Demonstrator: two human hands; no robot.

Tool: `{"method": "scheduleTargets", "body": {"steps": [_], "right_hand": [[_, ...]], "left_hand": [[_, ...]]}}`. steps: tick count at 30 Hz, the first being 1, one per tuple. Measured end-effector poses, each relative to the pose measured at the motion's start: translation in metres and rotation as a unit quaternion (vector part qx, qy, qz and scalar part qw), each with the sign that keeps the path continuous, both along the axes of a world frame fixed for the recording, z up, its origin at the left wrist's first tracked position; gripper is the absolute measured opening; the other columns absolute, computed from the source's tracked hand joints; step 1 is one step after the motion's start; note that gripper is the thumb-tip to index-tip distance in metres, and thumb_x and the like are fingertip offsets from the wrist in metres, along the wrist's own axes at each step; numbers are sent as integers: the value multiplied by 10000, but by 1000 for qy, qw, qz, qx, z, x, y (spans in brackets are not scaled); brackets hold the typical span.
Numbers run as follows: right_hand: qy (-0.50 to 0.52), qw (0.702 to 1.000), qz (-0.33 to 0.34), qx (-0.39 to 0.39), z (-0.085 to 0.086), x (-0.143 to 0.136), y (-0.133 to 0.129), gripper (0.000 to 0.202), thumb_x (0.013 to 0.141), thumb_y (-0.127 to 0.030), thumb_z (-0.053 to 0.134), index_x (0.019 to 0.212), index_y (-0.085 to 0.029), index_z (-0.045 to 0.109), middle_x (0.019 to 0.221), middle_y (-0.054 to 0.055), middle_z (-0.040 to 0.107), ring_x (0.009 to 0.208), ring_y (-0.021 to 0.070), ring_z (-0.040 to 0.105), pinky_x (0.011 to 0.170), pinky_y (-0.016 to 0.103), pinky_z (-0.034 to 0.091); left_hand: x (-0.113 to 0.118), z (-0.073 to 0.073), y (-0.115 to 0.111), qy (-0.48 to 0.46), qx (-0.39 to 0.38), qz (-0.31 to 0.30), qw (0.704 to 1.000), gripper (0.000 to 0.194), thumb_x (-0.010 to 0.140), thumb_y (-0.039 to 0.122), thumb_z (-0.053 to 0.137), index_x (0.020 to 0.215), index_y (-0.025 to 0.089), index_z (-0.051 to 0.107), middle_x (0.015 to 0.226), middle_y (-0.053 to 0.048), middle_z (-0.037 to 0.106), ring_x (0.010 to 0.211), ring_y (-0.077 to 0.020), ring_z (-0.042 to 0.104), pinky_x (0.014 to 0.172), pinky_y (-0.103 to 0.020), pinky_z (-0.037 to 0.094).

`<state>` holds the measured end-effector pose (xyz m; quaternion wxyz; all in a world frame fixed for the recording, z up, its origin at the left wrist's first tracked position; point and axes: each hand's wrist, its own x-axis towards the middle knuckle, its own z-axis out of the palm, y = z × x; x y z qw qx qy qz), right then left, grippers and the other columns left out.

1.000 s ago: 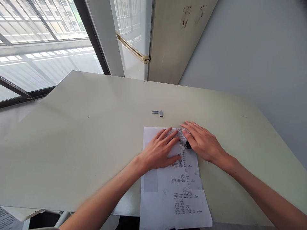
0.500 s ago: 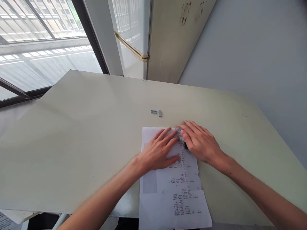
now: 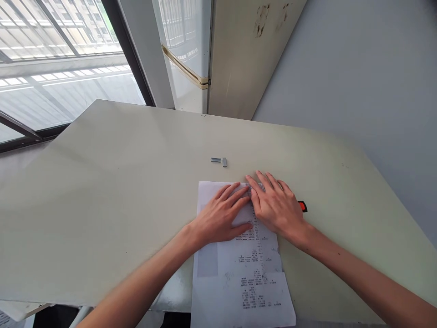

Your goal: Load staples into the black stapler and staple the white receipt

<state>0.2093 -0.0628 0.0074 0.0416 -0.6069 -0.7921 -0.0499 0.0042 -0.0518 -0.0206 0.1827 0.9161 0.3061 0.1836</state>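
Sheets of printed paper (image 3: 205, 300) lie on the pale table, their near end hanging over its front edge. My left hand (image 3: 223, 213) rests flat on the upper left of the paper, fingers spread. Beside it, my right hand (image 3: 276, 205) lies palm down across the paper's upper right corner, its fingers stretched past the top edge. From behind this hand's right side pokes the end of a black-and-red object (image 3: 302, 206); the rest is hidden, so its kind is unclear. Beyond the paper lie two small silver staple strips (image 3: 216, 160).
The pale tabletop (image 3: 102, 191) spreads wide around the paper. A window (image 3: 61, 54) is at the far left, a fridge (image 3: 186, 68) behind the table, and a grey wall (image 3: 358, 68) to the right. Some papers (image 3: 13, 319) show at the lower left.
My right hand has shifted slightly left toward my left hand. A black part showed by its thumb side before; now a black-and-red end shows at its right side.
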Motion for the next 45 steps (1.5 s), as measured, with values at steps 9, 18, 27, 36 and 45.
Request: {"method": "scheduleTargets", "body": {"steps": [9,18,27,36,45], "right_hand": [[232,972,-21,-8,13,21,-4,479,1119,-360,282,1423,-259,639,1481,51,670,1376,264,619,1136,492,516],[289,954,51,61,6,41,-42,366,1094,-317,432,1432,-264,562,1466,93,648,1376,274,595,1151,501,501],[311,943,52,105,-4,39,-122,347,1028,-137,527,1328,-298,592,1323,105,667,1258,285,654,1036,518,571],[349,932,-7,95,-4,41,-116,266,1055,-202,517,1292,-275,614,1263,95,705,1188,249,694,1001,457,603],[197,952,233,-36,-5,5,-144,513,1070,-324,563,1550,-153,502,1653,125,483,1554,318,416,1214,561,470]], "left_hand": [[0,-1,2,-12,-6,-5,1000,710,995,583,620,1588,252,410,1696,-103,398,1613,-328,264,1312,-547,262],[-23,8,-10,14,3,2,1000,701,1000,582,617,1590,268,405,1698,-94,396,1604,-328,288,1302,-553,284],[-59,23,-47,45,3,16,999,673,1018,554,611,1586,258,406,1700,-100,390,1599,-327,303,1287,-563,333],[-65,34,-63,56,30,54,997,587,1054,483,585,1585,303,409,1682,-78,426,1578,-323,349,1243,-572,410],[-109,47,-68,74,39,167,982,454,1058,487,553,1488,343,520,1549,-57,588,1485,-339,486,1179,-590,474]]}}
